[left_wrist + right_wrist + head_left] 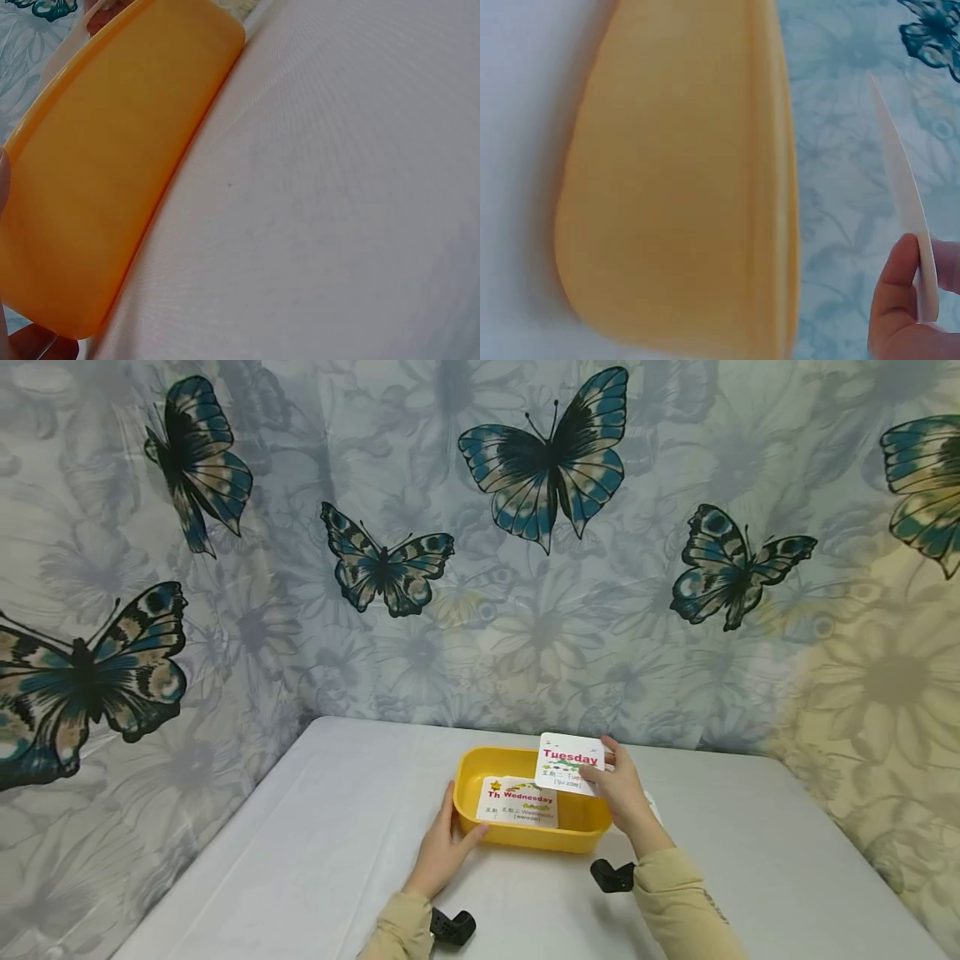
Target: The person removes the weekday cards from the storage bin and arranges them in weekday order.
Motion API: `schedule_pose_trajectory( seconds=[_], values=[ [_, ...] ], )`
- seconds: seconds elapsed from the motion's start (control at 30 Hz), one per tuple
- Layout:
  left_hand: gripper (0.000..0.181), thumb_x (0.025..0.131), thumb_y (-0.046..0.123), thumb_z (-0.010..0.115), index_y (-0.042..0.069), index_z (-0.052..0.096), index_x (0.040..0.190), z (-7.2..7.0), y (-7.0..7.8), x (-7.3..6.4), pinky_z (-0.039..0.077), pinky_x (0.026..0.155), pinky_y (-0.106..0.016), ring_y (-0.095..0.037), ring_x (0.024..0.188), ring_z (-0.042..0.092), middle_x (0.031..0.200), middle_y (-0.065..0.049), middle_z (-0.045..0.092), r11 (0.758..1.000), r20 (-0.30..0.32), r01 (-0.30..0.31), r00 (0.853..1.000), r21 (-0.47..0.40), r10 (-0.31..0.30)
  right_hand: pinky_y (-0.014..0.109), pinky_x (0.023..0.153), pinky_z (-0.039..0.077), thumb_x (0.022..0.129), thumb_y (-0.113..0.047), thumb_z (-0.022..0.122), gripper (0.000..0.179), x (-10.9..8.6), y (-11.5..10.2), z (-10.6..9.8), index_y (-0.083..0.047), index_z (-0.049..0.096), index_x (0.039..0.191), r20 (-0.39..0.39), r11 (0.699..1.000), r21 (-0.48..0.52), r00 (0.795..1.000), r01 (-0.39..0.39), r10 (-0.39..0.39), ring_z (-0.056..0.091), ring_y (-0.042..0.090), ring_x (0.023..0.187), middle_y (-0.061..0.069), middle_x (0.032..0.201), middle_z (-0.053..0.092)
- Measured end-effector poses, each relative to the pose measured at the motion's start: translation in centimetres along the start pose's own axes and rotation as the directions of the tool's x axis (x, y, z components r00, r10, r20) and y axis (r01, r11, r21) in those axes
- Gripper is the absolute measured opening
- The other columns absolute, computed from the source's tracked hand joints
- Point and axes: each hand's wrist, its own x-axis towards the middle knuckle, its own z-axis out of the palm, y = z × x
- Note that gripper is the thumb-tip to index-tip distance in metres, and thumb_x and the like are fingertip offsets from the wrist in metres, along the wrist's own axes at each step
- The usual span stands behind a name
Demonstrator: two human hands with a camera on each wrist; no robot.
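Note:
My right hand pinches a white word card by its right edge, holding it over the back right of a yellow plastic basin. The card reads "Tuesday" with smaller print below. Seen edge-on in the right wrist view, the card sits between thumb and fingers. My left hand grips the basin's front left corner, thumb at the front wall and fingers along the left side. Inside the basin lies a "Wednesday" card, overlapping another card of which "Th" shows.
Behind my right wrist, the edge of another white card shows on the white-covered table. A butterfly-print cloth hangs along the table's back. Each wrist wears a black camera mount.

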Motion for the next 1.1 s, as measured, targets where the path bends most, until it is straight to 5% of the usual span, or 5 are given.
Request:
schedule_pose_trajectory(
  seconds=[0.33, 0.63, 0.9, 1.1],
  values=[
    [0.093, 0.082, 0.055, 0.061, 0.022, 0.007, 0.15, 0.2, 0.1, 0.2, 0.021, 0.109, -0.042, -0.024, 0.134, 0.024, 0.149, -0.01, 0.024, 1.0, 0.002, -0.003, 1.0, 0.007, 0.003, 0.018, 0.07, 0.05, 0.092, -0.005, 0.055, 0.077, -1.8, 1.1, -7.2, -0.009, 0.004, 0.15, -0.002, 0.995, 0.055, 0.997, 0.08, -0.08, 0.05, 0.006, 0.085, 0.017, 0.118, 0.033],
    [0.093, 0.082, 0.053, 0.062, 0.021, 0.008, 0.15, 0.0, 0.2, 0.1, 0.021, 0.109, -0.041, -0.023, 0.134, 0.024, 0.15, -0.009, 0.023, 1.0, -0.005, -0.009, 1.0, 0.009, 0.009, 0.016, 0.066, 0.049, 0.091, -0.003, 0.056, 0.077, -1.4, 4.4, -11.8, -0.009, 0.007, 0.15, -0.126, 0.997, 0.051, 0.99, -0.058, 0.064, 0.05, -0.001, 0.079, 0.015, 0.119, 0.036],
    [0.093, 0.082, 0.053, 0.063, 0.021, 0.008, 0.15, 0.1, 0.1, 0.1, 0.021, 0.109, -0.041, -0.022, 0.134, 0.024, 0.15, -0.009, 0.023, 1.0, -0.003, 0.0, 1.0, 0.005, 0.0, 0.014, 0.064, 0.048, 0.087, 0.002, 0.059, 0.075, -0.8, 7.0, -14.6, -0.006, 0.017, 0.148, -0.253, 0.972, 0.145, 0.943, -0.183, 0.215, 0.05, -0.002, 0.075, 0.016, 0.121, 0.038],
    [0.093, 0.082, 0.053, 0.063, 0.023, 0.008, 0.15, 0.1, 0.1, 0.2, 0.021, 0.109, -0.041, -0.022, 0.134, 0.024, 0.15, -0.008, 0.023, 1.0, -0.009, 0.003, 1.0, 0.006, -0.003, 0.013, 0.061, 0.043, 0.085, 0.001, 0.059, 0.072, -0.4, 7.9, -15.2, -0.006, 0.022, 0.147, -0.31, 0.967, 0.105, 0.916, -0.233, 0.255, 0.046, 0.003, 0.079, 0.019, 0.124, 0.038]
  ],
)
